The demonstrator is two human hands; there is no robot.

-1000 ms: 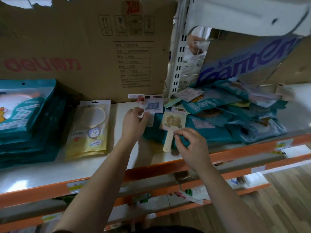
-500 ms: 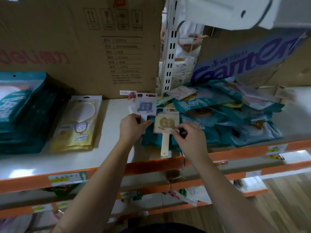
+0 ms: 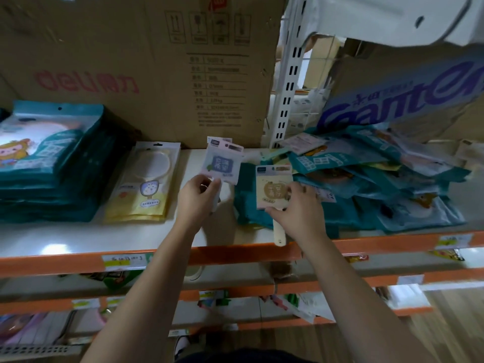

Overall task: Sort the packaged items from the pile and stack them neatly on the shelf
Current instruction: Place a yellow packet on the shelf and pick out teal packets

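My left hand pinches the lower edge of a small pink and blue packaged fan, holding it upright above the white shelf. My right hand grips a cream packaged fan at its lower edge; the cream handle hangs down past the shelf's orange lip. Behind it lies a loose pile of teal packages on the right. A neat stack of teal packages sits at the left, with a small stack of yellow packages beside it.
A large brown carton stands at the back of the shelf, and another printed carton leans behind the pile. A white slotted upright divides the two bays. Lower orange-edged shelves hold more goods. Wooden floor shows at the lower right.
Both hands have lifted slightly and moved apart. The pink and blue fan now stands higher in my left hand; my right hand has shifted to the cream fan's lower right edge.
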